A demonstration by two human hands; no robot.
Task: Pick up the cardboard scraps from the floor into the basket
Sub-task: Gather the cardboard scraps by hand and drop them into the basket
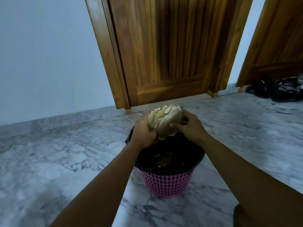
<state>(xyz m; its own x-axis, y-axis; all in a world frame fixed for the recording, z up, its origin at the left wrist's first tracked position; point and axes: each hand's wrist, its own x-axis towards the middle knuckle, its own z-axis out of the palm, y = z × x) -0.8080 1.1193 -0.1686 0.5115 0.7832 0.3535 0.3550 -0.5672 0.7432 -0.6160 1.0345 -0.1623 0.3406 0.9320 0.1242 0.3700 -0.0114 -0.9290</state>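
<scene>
Cardboard scraps: a pale, crumpled wad of cardboard scraps (165, 122) sits just above the middle of the frame, held up in the air between both hands. It hangs over the far rim of the basket, not yet inside it.
Left hand: the left hand (144, 133) grips the left side and underside of the wad, with its fingers curled tight round the torn edges.
Right hand: the right hand (188, 126) holds the right side of the wad. The thumb is laid across the front face and the fingers are tucked behind.
Forearms: both bare forearms reach in from the bottom corners of the frame and meet at the wad.
Basket: a pink perforated basket (165, 182) stands upright on the floor at lower centre, between the forearms.
Liner: a black bag (196, 161) lines the basket and folds over its rim.
Inside the basket: a few brownish pieces (162, 159) show dimly at the bottom, too dark to make out clearly.
Floor: grey-and-white marble floor (65, 153) spreads across the lower half of the frame.
Door: a wooden door (164, 54) stands in its frame at top centre, behind the hands.
Second door: another wooden panel (275, 38) leans into the upper right corner.
Wall: a pale bluish wall (41, 54) fills the upper left.
Right edge: a dark heap (278, 90) lies on the floor by the second door. I cannot tell what it is.
</scene>
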